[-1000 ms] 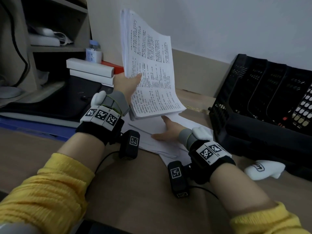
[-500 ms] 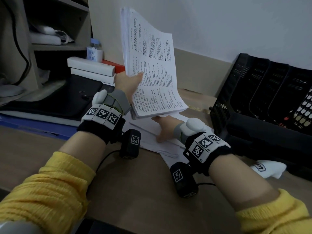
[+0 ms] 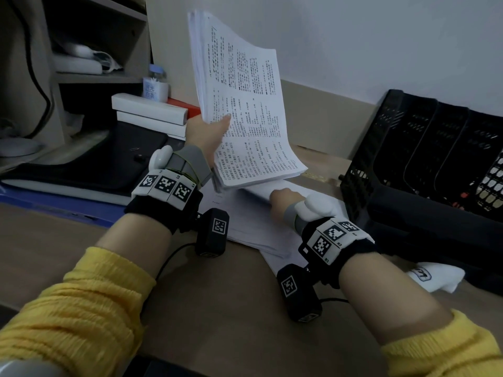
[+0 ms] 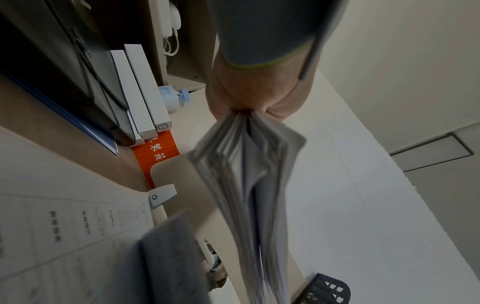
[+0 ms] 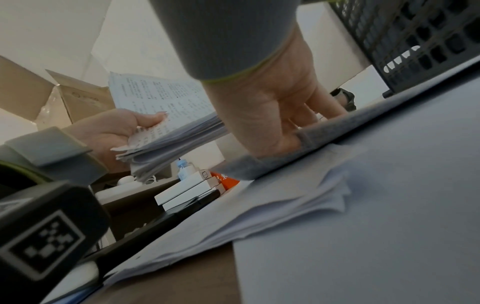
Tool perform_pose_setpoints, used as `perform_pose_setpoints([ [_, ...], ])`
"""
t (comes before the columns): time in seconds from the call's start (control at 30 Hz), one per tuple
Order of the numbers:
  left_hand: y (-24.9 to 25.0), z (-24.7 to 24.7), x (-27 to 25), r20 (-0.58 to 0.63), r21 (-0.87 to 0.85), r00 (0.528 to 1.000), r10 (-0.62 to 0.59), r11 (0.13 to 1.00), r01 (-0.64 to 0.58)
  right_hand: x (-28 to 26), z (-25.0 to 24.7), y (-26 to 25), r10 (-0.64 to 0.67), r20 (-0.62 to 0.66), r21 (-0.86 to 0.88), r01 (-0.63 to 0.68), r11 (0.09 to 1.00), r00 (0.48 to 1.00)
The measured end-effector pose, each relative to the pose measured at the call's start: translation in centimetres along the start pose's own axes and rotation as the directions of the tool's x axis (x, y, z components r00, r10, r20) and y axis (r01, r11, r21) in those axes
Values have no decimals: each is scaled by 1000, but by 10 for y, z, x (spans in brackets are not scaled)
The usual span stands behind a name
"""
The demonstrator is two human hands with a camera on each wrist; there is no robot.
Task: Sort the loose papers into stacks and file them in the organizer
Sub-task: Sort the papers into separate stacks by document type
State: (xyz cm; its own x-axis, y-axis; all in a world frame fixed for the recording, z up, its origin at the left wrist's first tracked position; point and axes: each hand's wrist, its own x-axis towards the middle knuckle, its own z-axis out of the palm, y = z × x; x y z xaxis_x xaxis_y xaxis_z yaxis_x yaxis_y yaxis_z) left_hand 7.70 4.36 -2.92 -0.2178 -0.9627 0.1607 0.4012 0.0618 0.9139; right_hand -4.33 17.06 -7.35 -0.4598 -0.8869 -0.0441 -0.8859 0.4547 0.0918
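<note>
Papers fill the middle of the desk [image 3: 190, 308] in two lots: a loose spread [image 3: 253, 227] lying flat on the wood, its sheets fanned and skewed with corners pointing toward the near edge, and a thick printed sheaf [image 3: 245, 110] lifted clear above it. The sheaf stands nearly upright, its long axis running up and slightly away from the person, the top edge tilted toward the wall and the lower edge curling out over the spread; the printed face looks to the right. A black mesh organizer [image 3: 424, 170] sits at the desk's right side against the wall, tipped back, its slots opening upward. At the far left stand two white boxes [image 3: 149, 115] stacked on a dark case, with a small bottle [image 3: 156, 85] and an orange box behind them. The left hand [image 3: 206, 134] grips the sheaf by its lower left edge, thumb across the printed face and fingers behind. The right hand [image 3: 283, 200] is down on the spread just under the sheaf's lower edge, fingers pointing down and pinching the edge of the top sheets.
</note>
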Motion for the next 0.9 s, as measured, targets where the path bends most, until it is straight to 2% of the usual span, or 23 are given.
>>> perform_pose_setpoints([
  [0.13,4,0,-1,0,-77,1000,2,997,-2,12,-4,16,238,-112,212,-211,954,965],
  [0.2,6,0,-1,-7,-104,1000,13,994,-14,14,-2,26,375,-162,414,-282,865,913],
  [0.3,9,-2,1,-8,-114,1000,26,993,-27,13,2,40,520,-234,622,-284,729,821],
  [0.37,11,-3,2,-39,-52,997,59,997,-61,11,3,46,589,-254,744,-235,626,767],
  [0.47,13,-6,5,-75,141,980,182,975,-171,12,6,54,700,-244,884,-143,444,671],
  [0.63,12,-9,5,-75,316,958,276,918,-239,9,12,62,823,-236,968,53,244,517],
  [0.73,9,-9,6,-91,324,966,242,925,-201,6,15,60,844,-273,954,244,175,462],
  [0.83,5,-9,5,-71,331,976,205,928,-171,7,15,57,868,-260,925,367,98,422],
  [0.9,1,-9,5,-59,356,978,201,920,-167,6,14,55,874,-224,896,445,11,431],
])
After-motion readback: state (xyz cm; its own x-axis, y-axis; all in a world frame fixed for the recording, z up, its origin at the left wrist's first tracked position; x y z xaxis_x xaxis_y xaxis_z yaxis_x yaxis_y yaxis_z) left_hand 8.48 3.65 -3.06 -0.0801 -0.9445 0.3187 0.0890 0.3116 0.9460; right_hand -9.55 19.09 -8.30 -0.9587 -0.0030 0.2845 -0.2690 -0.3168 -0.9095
